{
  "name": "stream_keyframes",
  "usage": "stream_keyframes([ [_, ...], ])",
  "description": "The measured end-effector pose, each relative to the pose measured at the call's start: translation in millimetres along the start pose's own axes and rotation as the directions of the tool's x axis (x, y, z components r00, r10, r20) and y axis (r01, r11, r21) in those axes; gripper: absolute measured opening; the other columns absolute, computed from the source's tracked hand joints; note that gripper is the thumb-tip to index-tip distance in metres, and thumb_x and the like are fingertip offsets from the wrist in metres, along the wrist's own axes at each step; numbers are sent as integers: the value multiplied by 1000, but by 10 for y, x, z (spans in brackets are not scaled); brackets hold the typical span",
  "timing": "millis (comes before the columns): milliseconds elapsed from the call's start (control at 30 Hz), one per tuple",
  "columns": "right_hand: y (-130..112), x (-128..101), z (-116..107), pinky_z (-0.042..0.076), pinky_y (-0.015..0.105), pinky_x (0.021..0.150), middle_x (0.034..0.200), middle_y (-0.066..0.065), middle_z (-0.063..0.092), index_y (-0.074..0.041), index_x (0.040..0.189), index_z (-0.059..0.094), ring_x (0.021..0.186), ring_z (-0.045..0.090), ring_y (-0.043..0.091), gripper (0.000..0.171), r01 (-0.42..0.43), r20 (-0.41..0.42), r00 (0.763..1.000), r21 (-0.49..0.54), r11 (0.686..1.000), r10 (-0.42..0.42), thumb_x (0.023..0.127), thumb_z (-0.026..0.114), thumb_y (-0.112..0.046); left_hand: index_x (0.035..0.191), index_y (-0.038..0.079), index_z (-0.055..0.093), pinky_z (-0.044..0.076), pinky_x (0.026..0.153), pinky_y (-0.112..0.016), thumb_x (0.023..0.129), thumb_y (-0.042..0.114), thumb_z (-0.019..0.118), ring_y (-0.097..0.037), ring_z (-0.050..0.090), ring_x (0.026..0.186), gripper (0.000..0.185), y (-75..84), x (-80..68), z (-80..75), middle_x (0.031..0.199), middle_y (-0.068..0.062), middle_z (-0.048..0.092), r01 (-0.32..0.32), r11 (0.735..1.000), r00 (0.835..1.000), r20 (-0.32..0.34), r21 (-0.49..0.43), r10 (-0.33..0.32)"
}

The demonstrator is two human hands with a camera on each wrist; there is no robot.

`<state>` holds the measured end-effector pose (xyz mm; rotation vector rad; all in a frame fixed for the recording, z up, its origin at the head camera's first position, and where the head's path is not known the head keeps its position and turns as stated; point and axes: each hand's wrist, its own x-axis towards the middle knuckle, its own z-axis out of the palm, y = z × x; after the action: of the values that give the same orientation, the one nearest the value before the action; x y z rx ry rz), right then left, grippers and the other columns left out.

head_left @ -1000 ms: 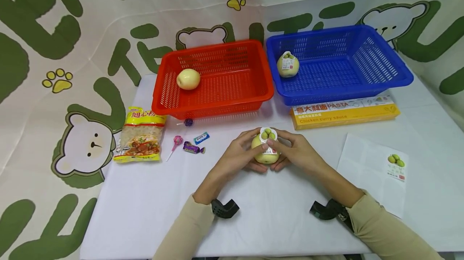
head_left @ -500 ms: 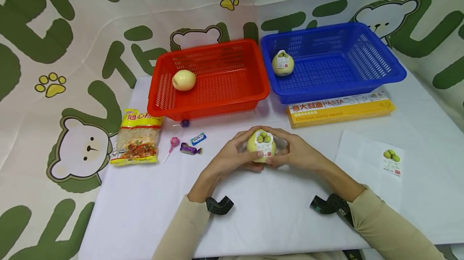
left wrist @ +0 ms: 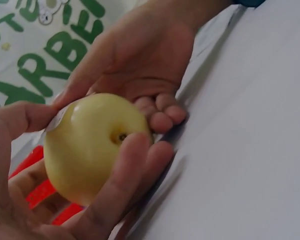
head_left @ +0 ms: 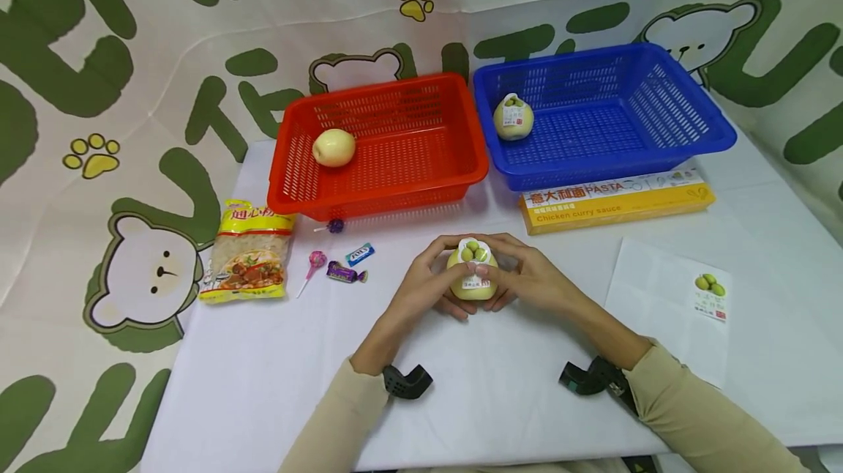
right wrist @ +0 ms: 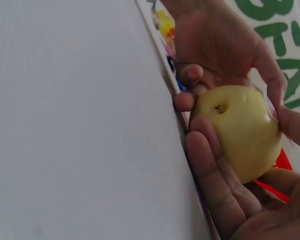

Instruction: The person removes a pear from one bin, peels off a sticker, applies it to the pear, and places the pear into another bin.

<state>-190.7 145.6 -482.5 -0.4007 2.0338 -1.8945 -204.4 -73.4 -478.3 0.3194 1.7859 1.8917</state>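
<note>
Two hands: left hand (head_left: 428, 284) and right hand (head_left: 527, 279) both curl round one pale yellow pear (head_left: 471, 281), fingers under and behind it, thumbs at the front
Grip state: clamped on the fruit from both sides; the thumbs press on a white label (head_left: 474, 256) at its top
Pear position: held just above the white table (head_left: 276, 378), near the front middle, its stem dimple (left wrist: 121, 136) facing the wrists
Handling: judged firm, smooth, fairly heavy for its size and easily bruised; a cupped hold round the widest part seems safest, since the skin looks slippery
Label: thin and soft, likely to tear or crease if pulled by one edge
Nearby right: a white backing sheet (head_left: 672, 304) with one sticker left
Nearby left: candies (head_left: 342, 268), a lollipop (head_left: 315, 262), a noodle bag (head_left: 250, 250)
Behind: red basket (head_left: 378, 198) with a bare pear (head_left: 333, 147), blue basket (head_left: 593, 165) with a labelled pear (head_left: 513, 118), a yellow pasta box (head_left: 615, 200)
</note>
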Motion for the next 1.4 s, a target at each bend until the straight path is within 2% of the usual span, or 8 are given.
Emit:
stream_keyframes([
  [200,1,-3,39,59,49,55,143,6,43,-23,147,52,65,70,38,47,21,-41,999,-7,1000,-22,101,63,-27,130,33,61,57,52,-53,92,44,71,-48,69,64,40,-3,-9,37,110,-20,66,9,1000,998,-59,0,-9],
  [300,-12,-9,60,59,50,55,137,7,51,-25,144,53,63,70,38,45,-6,-74,997,-14,1000,5,100,63,-31,128,33,63,57,51,-53,93,43,71,-48,69,64,38,-3,-9,49,121,-10,63,1,1000,998,-67,9,0],
  [433,-24,-8,72,58,51,55,115,19,64,-24,141,52,60,69,39,43,-37,-83,996,-5,999,37,101,62,-34,126,30,65,56,49,-54,95,40,69,-47,68,61,33,-6,-14,67,134,2,52,-25,999,996,-85,22,27],
  [600,-20,16,82,58,52,54,97,22,67,-24,136,54,58,67,41,36,-41,-76,996,13,999,42,103,57,-37,122,24,66,57,52,-54,96,35,68,-44,67,60,29,-2,-9,113,134,1,48,-37,999,990,-133,10,38],
  [767,-17,26,96,57,51,50,90,20,67,-22,132,56,54,66,39,33,-50,-96,994,-18,999,48,105,51,-41,117,22,67,57,53,-55,95,35,69,-36,67,61,26,1,5,162,133,0,46,-24,999,982,-186,31,29],
  [933,-16,16,100,57,48,49,87,19,68,-26,131,57,53,66,37,32,-57,-113,992,-52,997,51,105,51,-42,114,17,66,56,53,-59,98,28,66,-32,66,59,20,47,12,201,133,-3,45,-13,999,978,-209,37,20],
  [1200,-16,2,94,57,47,48,109,13,69,-27,128,60,53,66,35,29,-50,-135,990,-87,995,38,103,55,-41,105,7,64,54,51,-62,100,19,62,-28,62,51,13,294,-78,315,121,-9,54,-24,998,970,-241,51,36],
  [1400,-84,-3,128,56,50,48,127,8,62,-20,123,61,54,64,35,26,-49,-146,989,-66,997,39,103,57,-36,101,6,63,52,47,-62,100,17,62,-26,62,48,11,229,-50,295,114,-10,61,-49,998,969,-239,47,59],
])
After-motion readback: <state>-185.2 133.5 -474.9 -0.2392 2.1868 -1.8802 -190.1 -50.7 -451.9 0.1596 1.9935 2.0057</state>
